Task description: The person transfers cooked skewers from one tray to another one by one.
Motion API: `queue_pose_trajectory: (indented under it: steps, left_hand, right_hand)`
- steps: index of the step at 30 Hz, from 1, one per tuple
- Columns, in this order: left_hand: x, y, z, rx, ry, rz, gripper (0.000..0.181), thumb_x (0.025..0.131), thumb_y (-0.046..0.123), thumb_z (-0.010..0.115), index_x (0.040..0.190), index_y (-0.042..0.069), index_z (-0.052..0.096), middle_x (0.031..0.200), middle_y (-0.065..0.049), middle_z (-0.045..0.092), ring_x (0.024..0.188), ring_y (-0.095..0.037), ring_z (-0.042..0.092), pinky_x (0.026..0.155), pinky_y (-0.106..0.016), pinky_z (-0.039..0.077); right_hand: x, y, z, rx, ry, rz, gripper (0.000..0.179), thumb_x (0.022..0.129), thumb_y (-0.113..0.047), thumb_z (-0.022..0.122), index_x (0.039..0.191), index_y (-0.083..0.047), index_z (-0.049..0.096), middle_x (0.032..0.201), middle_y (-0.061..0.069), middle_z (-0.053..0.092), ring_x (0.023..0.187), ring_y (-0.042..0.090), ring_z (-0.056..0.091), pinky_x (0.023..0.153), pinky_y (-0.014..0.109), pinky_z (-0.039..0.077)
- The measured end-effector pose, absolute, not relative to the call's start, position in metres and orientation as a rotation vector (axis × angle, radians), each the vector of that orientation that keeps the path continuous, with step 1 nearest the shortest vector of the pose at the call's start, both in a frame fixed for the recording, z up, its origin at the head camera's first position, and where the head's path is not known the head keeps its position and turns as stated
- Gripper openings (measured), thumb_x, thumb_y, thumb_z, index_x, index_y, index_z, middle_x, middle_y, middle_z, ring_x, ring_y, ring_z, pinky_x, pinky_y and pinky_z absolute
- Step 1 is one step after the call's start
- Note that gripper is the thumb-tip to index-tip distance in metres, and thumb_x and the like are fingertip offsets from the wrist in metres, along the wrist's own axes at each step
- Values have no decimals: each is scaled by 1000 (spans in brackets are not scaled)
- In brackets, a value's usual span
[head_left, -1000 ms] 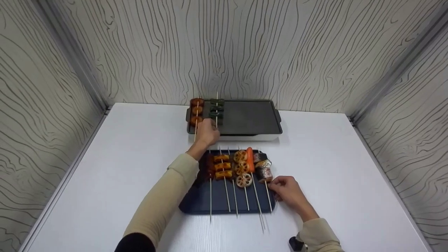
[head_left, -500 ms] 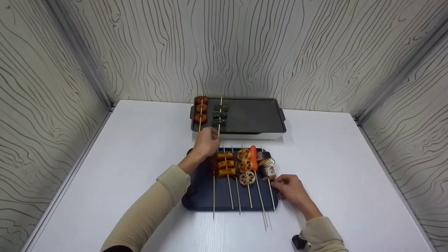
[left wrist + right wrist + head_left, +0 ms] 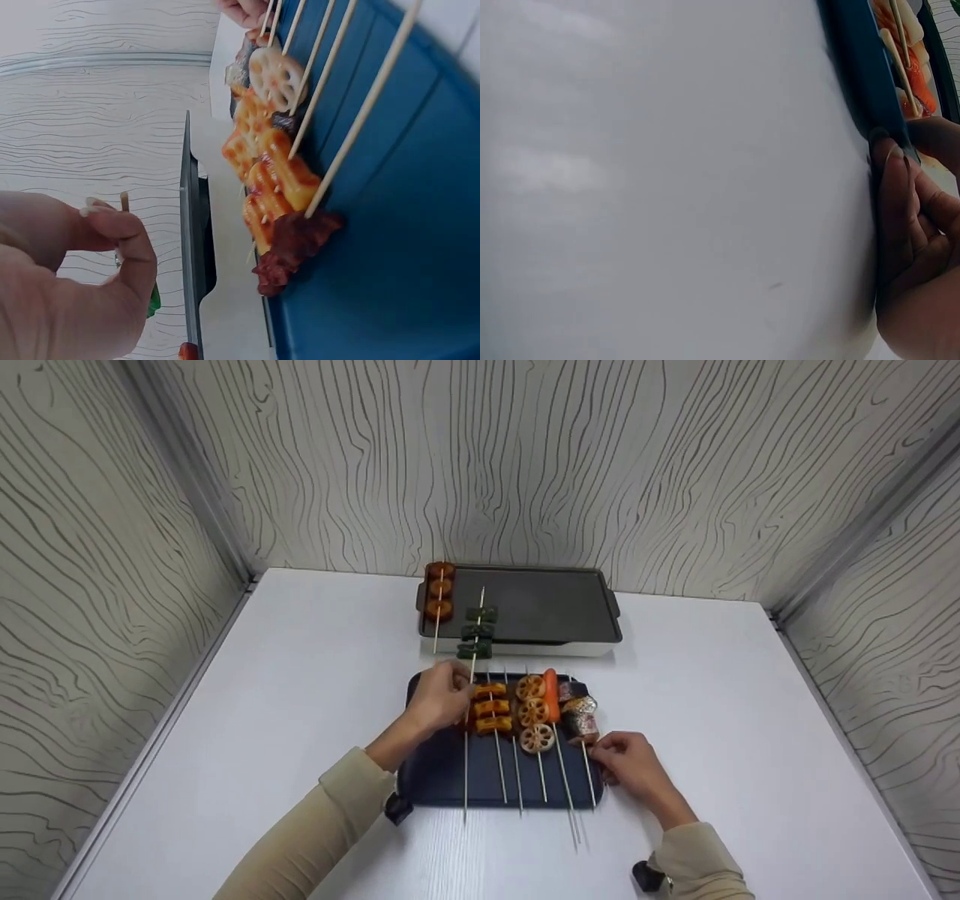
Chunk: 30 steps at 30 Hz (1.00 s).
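Observation:
My left hand (image 3: 439,695) pinches the stick of a green vegetable skewer (image 3: 478,632), which slants up over the front edge of the griddle (image 3: 555,604). In the left wrist view the left hand (image 3: 97,255) pinches the stick's end between thumb and finger, its green pieces mostly hidden. My right hand (image 3: 630,769) holds the right rim of the blue tray (image 3: 435,780); in the right wrist view the right hand's fingers (image 3: 900,202) curl at that rim. Lotus root skewers (image 3: 534,711), a yellow skewer (image 3: 493,707), a dark red skewer (image 3: 300,244) and others lie on the tray.
A skewer of orange-brown round slices (image 3: 440,589) lies along the griddle's left side, its stick past the front edge. An orange sausage-like skewer (image 3: 551,695) and a fish-like skewer (image 3: 581,712) lie at the tray's right. Wood-grain panels (image 3: 487,457) stand behind the white table (image 3: 712,675).
My left hand has drawn the green skewer from the griddle toward me, so it now hangs over the front edge above the tray. My right hand stays at the tray's rim.

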<state>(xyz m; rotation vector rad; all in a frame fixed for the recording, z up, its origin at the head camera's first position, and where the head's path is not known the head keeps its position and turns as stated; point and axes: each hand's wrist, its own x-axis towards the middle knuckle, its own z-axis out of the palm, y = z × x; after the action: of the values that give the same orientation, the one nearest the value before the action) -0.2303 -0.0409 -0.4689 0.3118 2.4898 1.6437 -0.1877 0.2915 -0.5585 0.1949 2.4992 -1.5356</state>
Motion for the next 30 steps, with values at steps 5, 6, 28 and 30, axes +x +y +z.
queue_pose_trajectory:
  steps: [5,6,28,30]
  left_hand:
    - [-213,-40,-479,325,2420,1629,17,101,2,55,114,-7,59,81,-15,66,48,-11,53,54,-28,48]
    - [-210,-40,-481,329,2411,1635,15,101,1,54,113,-7,59,80,-14,66,48,-10,53,53,-29,48]
    - [-168,-62,-522,312,2354,1664,16,98,-3,54,112,-11,53,76,-13,62,48,-11,53,54,-31,50]
    - [-166,-64,-525,329,2363,1655,16,98,-4,53,112,-12,53,72,-10,61,48,-11,53,56,-31,50]
  right_hand:
    - [-187,292,-559,197,2499,-1532,10,94,-7,67,90,2,69,71,5,62,60,17,58,54,30,51]
    - [-187,292,-559,196,2501,-1531,10,94,-7,67,90,2,69,71,5,62,60,17,58,54,30,51]
    - [-190,293,-562,188,2519,-1530,9,93,-6,69,91,3,71,68,3,62,56,15,57,52,28,51]
    - [-190,293,-562,187,2523,-1524,9,93,-6,69,92,3,71,69,3,62,56,15,57,52,28,51]
